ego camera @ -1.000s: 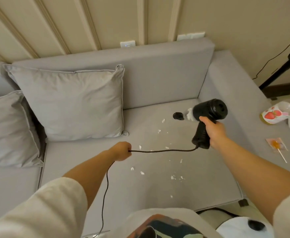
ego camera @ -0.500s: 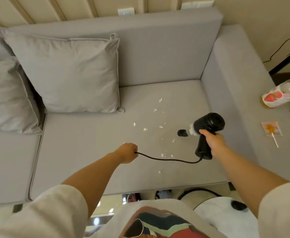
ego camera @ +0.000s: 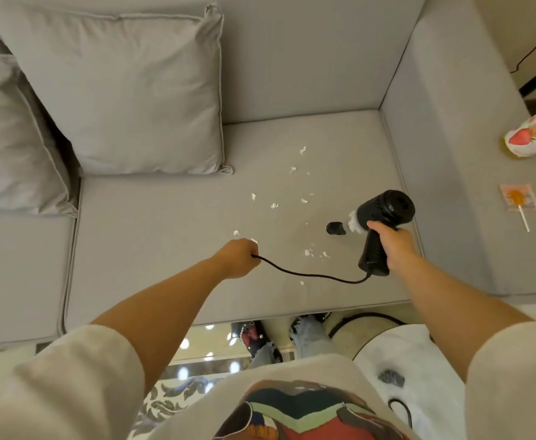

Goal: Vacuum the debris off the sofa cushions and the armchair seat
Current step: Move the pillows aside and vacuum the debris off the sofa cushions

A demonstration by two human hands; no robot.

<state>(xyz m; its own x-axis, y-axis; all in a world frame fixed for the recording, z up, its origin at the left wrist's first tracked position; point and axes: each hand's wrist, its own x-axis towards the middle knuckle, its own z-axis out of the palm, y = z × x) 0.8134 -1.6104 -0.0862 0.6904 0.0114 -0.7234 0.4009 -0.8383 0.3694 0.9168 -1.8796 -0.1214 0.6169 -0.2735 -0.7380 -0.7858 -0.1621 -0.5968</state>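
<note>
My right hand (ego camera: 393,246) grips the handle of a black handheld vacuum (ego camera: 384,211), whose nozzle (ego camera: 336,228) points left just above the grey sofa seat cushion (ego camera: 165,265). White fluff shows in the clear part behind the nozzle. My left hand (ego camera: 239,258) is closed on the vacuum's black cord (ego camera: 308,275), which sags between both hands. Several white debris scraps (ego camera: 274,205) lie scattered over the cushion, some right beneath the nozzle and the cord.
Two grey throw pillows (ego camera: 127,90) lean at the back left. On the sofa's right armrest (ego camera: 470,185) lie a wrapped orange lollipop (ego camera: 518,200) and a strawberry-print pouch (ego camera: 533,134). My feet and a white round object (ego camera: 397,354) are on the floor below the cushion's front edge.
The view has tilted further down toward the seat. My right hand lowered the vacuum and drew it toward the cushion's front right; the left hand followed with the cord.
</note>
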